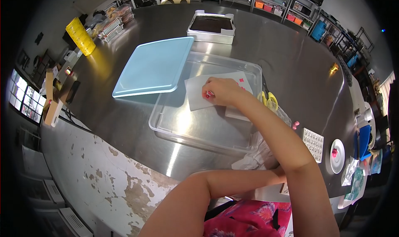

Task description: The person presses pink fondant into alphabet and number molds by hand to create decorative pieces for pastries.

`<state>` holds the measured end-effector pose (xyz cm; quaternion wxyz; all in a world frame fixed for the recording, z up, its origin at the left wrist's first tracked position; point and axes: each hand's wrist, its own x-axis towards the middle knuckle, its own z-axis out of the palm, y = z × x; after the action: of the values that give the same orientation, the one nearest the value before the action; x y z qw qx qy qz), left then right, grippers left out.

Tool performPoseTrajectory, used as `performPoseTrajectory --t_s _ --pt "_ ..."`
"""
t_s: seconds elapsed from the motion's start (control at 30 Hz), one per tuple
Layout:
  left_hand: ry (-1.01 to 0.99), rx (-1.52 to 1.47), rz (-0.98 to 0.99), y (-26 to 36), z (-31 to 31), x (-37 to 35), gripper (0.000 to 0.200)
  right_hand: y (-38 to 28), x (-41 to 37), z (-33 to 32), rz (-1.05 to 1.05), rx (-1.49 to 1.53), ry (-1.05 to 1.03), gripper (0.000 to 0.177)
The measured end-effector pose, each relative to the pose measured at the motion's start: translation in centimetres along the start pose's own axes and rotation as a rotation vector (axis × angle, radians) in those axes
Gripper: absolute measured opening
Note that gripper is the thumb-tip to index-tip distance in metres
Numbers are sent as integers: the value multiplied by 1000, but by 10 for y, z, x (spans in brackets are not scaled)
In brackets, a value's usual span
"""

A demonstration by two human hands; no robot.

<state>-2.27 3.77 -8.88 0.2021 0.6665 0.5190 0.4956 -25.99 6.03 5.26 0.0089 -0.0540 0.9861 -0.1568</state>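
Note:
My right hand (222, 91) is over a shallow clear plastic container (166, 127), its fingers closed around a small pink piece (210, 94), probably fondant. White paper sheets (197, 87) lie in the container under this hand. Several tiny pinkish-red pieces (242, 80) rest on the paper beyond my knuckles. My left forearm crosses low along the table's near edge. Behind my right arm, my left hand (281, 176) is mostly hidden, so its fingers do not show. Close by it are crumpled plastic wrap (253, 158) and the corner of a flat piece (284, 189).
A light-blue lid (153, 66) leans on the container's left rim. Beyond stands a pan of dark cake (212, 24). Yellow-handled scissors (272, 101), pink lumps (295, 125), a letter mould (313, 144) and a white plate (338, 164) lie to the right. A yellow roll (81, 36) stands far left.

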Motion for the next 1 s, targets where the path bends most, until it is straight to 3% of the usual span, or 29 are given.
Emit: performPoseTrajectory --t_s 0.2,0.3,0.37,0.4,0.47,0.5,0.57,0.6,0.67,0.7,0.73,0.8,0.87,1.0 --pt "-60 -23 -19 3 2 3 15 1 -3 -6 38 51 -21 18" --pt "-94 -35 -24 6 3 5 15 5 -4 -9 81 154 84 20" --pt "-120 -49 -28 9 7 5 16 10 -5 -18 153 497 218 21" --pt "-133 -59 -29 13 9 6 16 9 -13 -26 162 496 220 21" --pt "-155 -81 -25 -4 52 10 16 4 -40 -53 425 1118 295 21" --pt "-156 -88 -17 19 29 18 16 8 -59 -60 350 1269 350 21" --pt "209 -191 19 87 -48 38 16 11 -108 -71 260 1468 475 19" --pt "204 -197 27 83 -43 38 16 7 -135 -76 249 1516 546 17" --pt "318 -42 160 61 -26 37 18 0 -194 -83 326 1406 635 22" --pt "244 -89 71 57 -25 35 31 -8 -222 -85 463 1311 705 24" --pt "231 -95 82 58 -24 34 31 -16 -248 -83 600 1213 776 26" --pt "342 -221 -9 62 -26 36 34 -23 -301 -66 732 1010 825 27" --pt "332 -225 14 71 -37 35 37 -26 -343 -37 726 925 953 24" --pt "212 -322 131 86 -44 36 45 -55 -381 7 900 897 1009 21"
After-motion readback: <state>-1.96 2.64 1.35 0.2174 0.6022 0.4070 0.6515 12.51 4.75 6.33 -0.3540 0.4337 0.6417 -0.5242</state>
